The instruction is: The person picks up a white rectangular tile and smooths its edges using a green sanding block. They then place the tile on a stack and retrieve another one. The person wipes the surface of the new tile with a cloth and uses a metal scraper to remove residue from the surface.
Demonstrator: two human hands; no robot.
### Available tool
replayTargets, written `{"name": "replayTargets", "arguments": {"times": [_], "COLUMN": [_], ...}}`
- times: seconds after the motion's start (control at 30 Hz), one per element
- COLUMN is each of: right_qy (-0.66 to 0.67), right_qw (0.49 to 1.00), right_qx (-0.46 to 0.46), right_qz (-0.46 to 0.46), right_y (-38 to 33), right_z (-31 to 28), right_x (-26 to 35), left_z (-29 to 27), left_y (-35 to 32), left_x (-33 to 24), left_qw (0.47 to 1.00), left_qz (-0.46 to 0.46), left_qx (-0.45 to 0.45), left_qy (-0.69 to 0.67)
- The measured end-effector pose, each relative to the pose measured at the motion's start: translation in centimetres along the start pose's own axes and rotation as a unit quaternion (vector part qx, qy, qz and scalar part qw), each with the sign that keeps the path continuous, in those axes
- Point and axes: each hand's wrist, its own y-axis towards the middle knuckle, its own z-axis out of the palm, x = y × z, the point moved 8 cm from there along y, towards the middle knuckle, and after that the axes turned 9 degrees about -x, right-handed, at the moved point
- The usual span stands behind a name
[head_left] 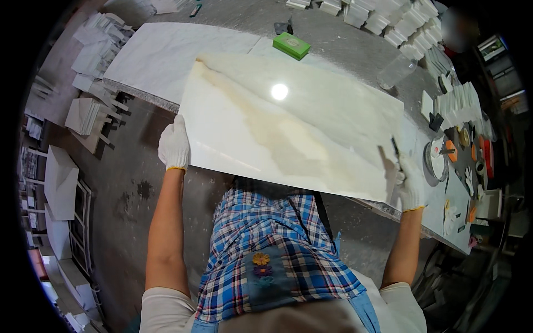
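Note:
A large glossy marble tile (pixel 266 122), white with beige veining, lies tilted in front of me over a work table. My left hand (pixel 174 144), in a white knitted glove, is closed on its left edge; the fingers beneath are hidden. At the tile's right edge, my right hand (pixel 410 180), gloved alike, is closed around a slim dark pen-like tool (pixel 395 147) pointing away from me. Whether it is a pen or a blade I cannot tell. A dark reflection of the tool shows in the polished face.
A green box (pixel 291 45) stands past the tile's far edge. To the right are a clear plastic bottle (pixel 397 71), a round white container (pixel 437 158) and orange-handled tools. Stacked white stone pieces (pixel 383 22) fill the far right; more slabs (pixel 61 183) lean at left.

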Motion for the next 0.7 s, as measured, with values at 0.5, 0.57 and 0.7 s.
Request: {"name": "replayTargets", "arguments": {"times": [0.5, 0.57, 0.7], "right_qy": [-0.041, -0.050, -0.060], "right_qw": [0.996, 0.995, 0.995], "right_qx": [0.064, 0.067, 0.067], "right_qz": [0.055, 0.051, 0.043], "right_y": [-5.0, -5.1, -5.9], "right_z": [15.8, 16.4, 17.9], "right_x": [-5.0, -5.0, -4.7], "left_z": [-0.1, -0.4, -0.7], "left_y": [-0.1, -0.4, -0.6], "left_x": [0.0, -0.4, -0.7], "left_qw": [1.000, 1.000, 1.000], "left_qz": [0.007, -0.002, 0.002], "left_qx": [-0.005, 0.003, 0.004], "left_qy": [0.024, 0.021, 0.018]}}
